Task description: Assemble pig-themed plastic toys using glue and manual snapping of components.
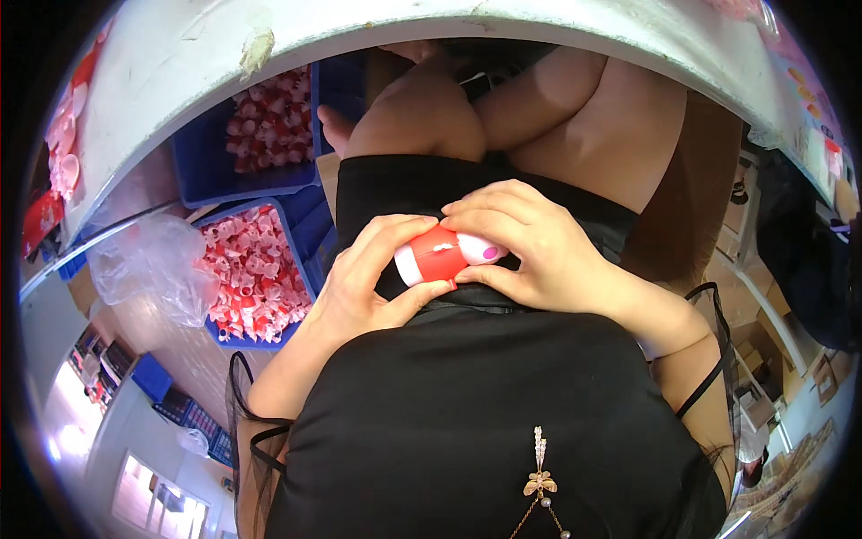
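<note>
Over my lap, both hands hold one small rounded plastic toy [436, 255], which lies on its side. Its middle is red, one end is white, and the other end is pale pink with a magenta spot. My left hand [357, 277] is closed on the white and red end, thumb below and fingers above. Closed round the pale pink end is my right hand [542, 241], its fingers arching over the top and the thumb underneath. The fingers of both hands nearly meet at the red part. Part of the pink end is hidden by my right hand.
A white worktable edge [377, 67] curves across the far side. To the left, a near blue crate [301, 256] and a far blue crate [199, 166] hold many small red and pink plastic parts. A clear plastic bag [148, 269] hangs beside the near crate.
</note>
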The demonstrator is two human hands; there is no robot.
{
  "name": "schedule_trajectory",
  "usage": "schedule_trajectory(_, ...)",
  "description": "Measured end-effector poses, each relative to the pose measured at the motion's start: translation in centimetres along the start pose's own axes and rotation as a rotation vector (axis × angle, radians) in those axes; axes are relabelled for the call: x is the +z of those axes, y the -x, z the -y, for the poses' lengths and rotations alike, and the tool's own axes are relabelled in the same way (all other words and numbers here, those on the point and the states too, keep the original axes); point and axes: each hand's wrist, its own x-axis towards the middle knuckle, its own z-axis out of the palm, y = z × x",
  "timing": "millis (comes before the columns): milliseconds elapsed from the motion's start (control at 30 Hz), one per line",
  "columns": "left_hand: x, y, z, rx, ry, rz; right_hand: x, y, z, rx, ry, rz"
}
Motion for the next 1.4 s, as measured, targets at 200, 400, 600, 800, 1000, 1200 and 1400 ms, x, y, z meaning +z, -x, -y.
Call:
schedule_trajectory(200,0.2,-0.1,0.4,0.039,-0.016,0.003,0.7,0.1,-0.2,-0.019,0.043,0.007)
schedule_trajectory(400,0.0,-0.3,0.7,-0.009,0.007,0.038,0.0,-0.2,-0.3,0.019,0.075,0.063)
schedule_trajectory(600,0.2,-0.5,1.7,-0.350,0.876,-0.131,-0.8,-1.8,-0.2,0.423,-1.086,-0.115)
schedule_trajectory(800,1.6,-1.9,0.9,-0.417,1.146,-0.213,0.6,-2.8,-0.6,0.449,-1.392,-0.316)
schedule_trajectory(1000,2.7,-2.9,0.2,-0.429,1.202,-0.223,1.3,-3.4,-0.9,0.453,-1.210,-0.491)
schedule_trajectory(1200,2.8,-3.4,0.7,-0.459,1.224,-0.180,1.4,-3.2,-1.4,0.464,-1.187,-0.552)
schedule_trajectory(1400,2.1,-3.4,0.5,-0.392,1.017,-0.137,1.0,-3.1,-1.4,0.374,-1.048,-0.504)
